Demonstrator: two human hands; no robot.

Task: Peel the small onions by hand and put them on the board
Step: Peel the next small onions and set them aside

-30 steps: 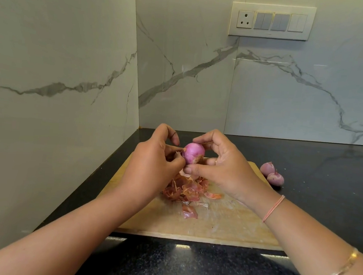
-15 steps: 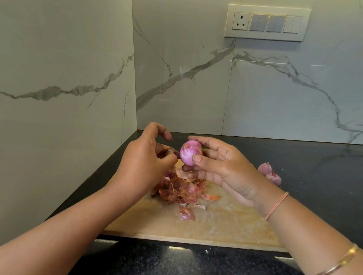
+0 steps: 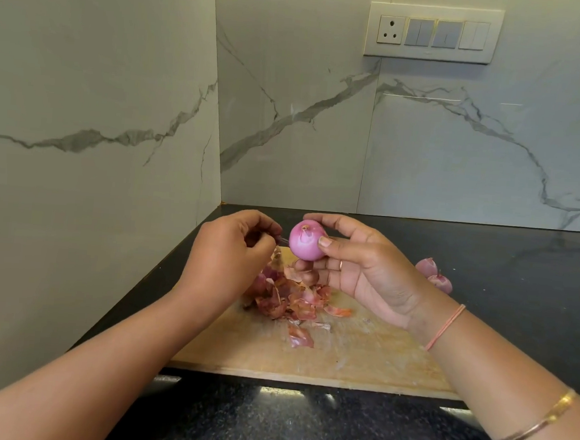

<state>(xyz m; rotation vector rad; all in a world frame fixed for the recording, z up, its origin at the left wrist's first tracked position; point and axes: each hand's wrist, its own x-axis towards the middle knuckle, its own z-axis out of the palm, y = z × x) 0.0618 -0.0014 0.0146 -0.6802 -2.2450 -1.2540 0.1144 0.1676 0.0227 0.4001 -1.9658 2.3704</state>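
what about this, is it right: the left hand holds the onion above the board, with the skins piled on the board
Not quite: the head view shows the right hand holding the onion above the board, with the skins piled on the board.

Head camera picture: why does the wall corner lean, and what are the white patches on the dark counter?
Head view: the wide-angle lens likely slants the wall corner; head view: the patches are glare on the glossy counter just before the board; head view: the onion in the right hand looks sharp, evenly lit, with faint shadows.
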